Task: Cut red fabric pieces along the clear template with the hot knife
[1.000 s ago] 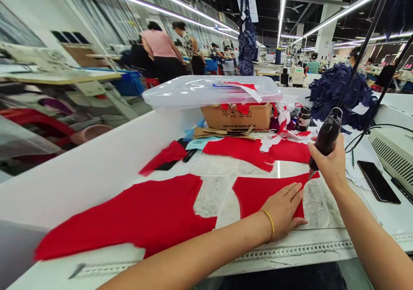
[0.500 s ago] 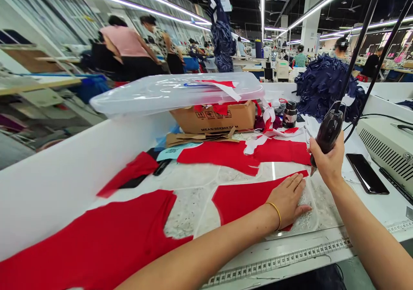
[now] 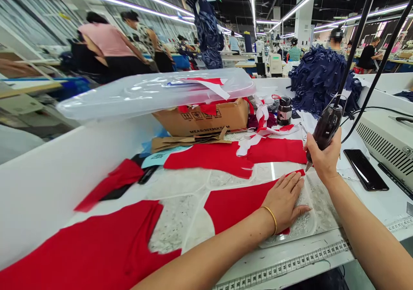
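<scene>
My left hand lies flat on a red cut fabric piece, fingers stretched together toward its far right corner and thumb apart on the clear mat. A yellow bangle circles that wrist. In my right hand is a black corded handheld tool with a pointed metal tip, held upright and slightly tilted. Its tip is just by the fabric corner, beyond my left fingertips; whether it touches the cloth I cannot tell. Larger red fabric lies at the left, and more red pieces lie behind.
A tape measure runs along the front edge. At the right are a phone and a vented machine box. Behind stand a cardboard box under a plastic lid, a dark jar and a navy fabric heap. Several people work beyond.
The view has turned slightly to the right, so most things appear shifted left. Both hands keep nearly the same pose, the tool's tip still close to the fabric corner.
</scene>
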{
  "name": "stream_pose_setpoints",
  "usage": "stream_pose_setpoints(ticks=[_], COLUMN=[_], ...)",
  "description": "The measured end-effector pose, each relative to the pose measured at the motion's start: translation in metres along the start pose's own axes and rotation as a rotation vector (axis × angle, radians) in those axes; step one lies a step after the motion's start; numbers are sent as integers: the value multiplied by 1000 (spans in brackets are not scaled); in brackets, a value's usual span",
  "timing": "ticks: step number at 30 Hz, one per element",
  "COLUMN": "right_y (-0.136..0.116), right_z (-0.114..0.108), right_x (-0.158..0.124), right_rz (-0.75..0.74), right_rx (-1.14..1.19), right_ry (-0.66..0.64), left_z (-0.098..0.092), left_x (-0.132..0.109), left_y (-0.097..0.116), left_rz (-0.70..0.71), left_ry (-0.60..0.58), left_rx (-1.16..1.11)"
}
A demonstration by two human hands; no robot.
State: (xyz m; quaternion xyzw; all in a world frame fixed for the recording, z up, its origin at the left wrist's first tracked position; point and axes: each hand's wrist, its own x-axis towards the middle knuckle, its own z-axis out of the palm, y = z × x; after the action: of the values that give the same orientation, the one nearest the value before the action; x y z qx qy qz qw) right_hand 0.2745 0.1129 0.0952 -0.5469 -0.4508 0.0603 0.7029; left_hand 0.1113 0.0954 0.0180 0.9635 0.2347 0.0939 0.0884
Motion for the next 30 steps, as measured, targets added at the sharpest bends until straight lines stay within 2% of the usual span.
stream_pose_setpoints(ticks=[15,26,30], right_y=[0,2,3], right_z=[5,7,9], right_x=[-2,-4,-5], right_rz=[-3,-25,-41], right_rx=[-9,11,11], right_ry=[29,30,57], left_z=[-3,-1,-5], left_x=[-2,0,0], left_y=[2,1,2], left_rz=[-5,10,20], left_ry=[-26,-10,-3], left_rx=[16,25,29])
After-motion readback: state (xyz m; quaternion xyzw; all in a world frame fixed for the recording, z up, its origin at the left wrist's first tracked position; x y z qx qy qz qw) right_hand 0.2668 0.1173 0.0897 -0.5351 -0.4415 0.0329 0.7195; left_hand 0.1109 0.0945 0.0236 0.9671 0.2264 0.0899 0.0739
